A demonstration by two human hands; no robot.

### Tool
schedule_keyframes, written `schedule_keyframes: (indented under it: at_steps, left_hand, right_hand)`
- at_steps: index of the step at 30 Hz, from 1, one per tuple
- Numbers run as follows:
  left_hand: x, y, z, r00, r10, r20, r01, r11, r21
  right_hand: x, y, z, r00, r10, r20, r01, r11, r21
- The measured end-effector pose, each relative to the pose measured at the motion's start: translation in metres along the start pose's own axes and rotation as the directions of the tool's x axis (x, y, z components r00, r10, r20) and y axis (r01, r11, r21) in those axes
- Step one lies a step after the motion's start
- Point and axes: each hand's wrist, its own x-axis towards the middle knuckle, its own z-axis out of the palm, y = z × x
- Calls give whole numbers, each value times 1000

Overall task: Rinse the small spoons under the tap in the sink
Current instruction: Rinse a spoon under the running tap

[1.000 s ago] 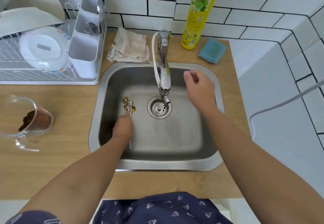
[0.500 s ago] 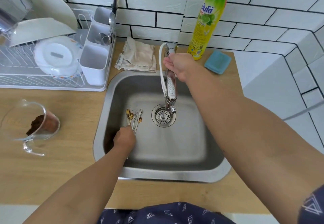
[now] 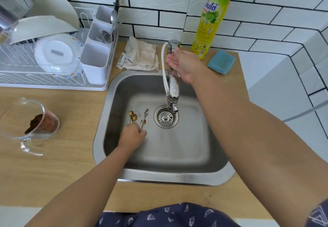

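Note:
Several small spoons (image 3: pixel 135 117) with brown residue fan out on the floor of the steel sink (image 3: pixel 220 171), left of the drain (image 3: pixel 166 116). My left hand (image 3: pixel 132 137) grips their handles low inside the basin. The chrome tap (image 3: pixel 173 88) reaches over the drain, a white hose running alongside it. My right hand (image 3: pixel 183 62) rests against the tap's lever at its top, fingers straight. No water shows at the spout.
A white dish rack (image 3: pixel 53 58) with plates and a cutlery holder stands at the back left. A glass jug (image 3: pixel 30 120) with brown grounds sits left of the sink. A cloth (image 3: pixel 142 56), a dish soap bottle (image 3: pixel 211 19) and a blue sponge (image 3: pixel 221 61) line the back edge.
My right hand rose from over the sink to the tap's lever, where its fingers have now straightened. In my left hand the spoons have spread a little. The view shifted down.

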Motion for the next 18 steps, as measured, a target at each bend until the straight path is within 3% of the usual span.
schedule_keyframes:
  at_steps: [7,18]
  left_hand:
    - [-24,17,15,939,321,119,-297,937,-186]
    - [-20,6,16,949,248,196,-191,943,-271]
  right_hand:
    - [2,4,-2,1000,1,-5,-1,998,70]
    - [2,2,0,1000,-15,-13,17,995,102]
